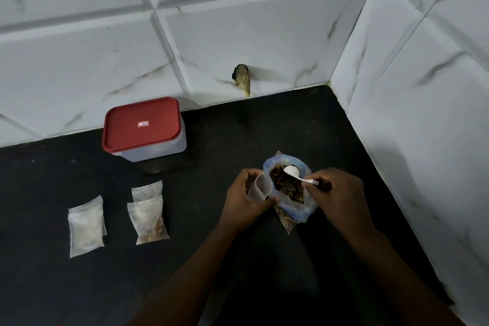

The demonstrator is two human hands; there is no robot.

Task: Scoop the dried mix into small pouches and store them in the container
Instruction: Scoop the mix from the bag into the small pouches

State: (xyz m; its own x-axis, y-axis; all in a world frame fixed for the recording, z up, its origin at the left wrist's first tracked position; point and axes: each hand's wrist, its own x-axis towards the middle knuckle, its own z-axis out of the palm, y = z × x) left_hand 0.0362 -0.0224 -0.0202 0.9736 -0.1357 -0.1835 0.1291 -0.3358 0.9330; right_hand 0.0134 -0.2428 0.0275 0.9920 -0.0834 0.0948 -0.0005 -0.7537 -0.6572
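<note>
Dim corner: black surface (79, 286) meets white marble-veined tiled walls (238, 21) at far and right; a dark hole (240, 73) breaks the far wall's base.

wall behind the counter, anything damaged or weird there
Yes. Low on the tiled wall, just above the black counter and right of the red-lidded container, there is a dark ragged hole with a brownish streak running down from it. The tiles elsewhere look intact. No dried mix appears spilled on the counter.

Bare forearms and hands (285, 204), sleeveless.
</note>
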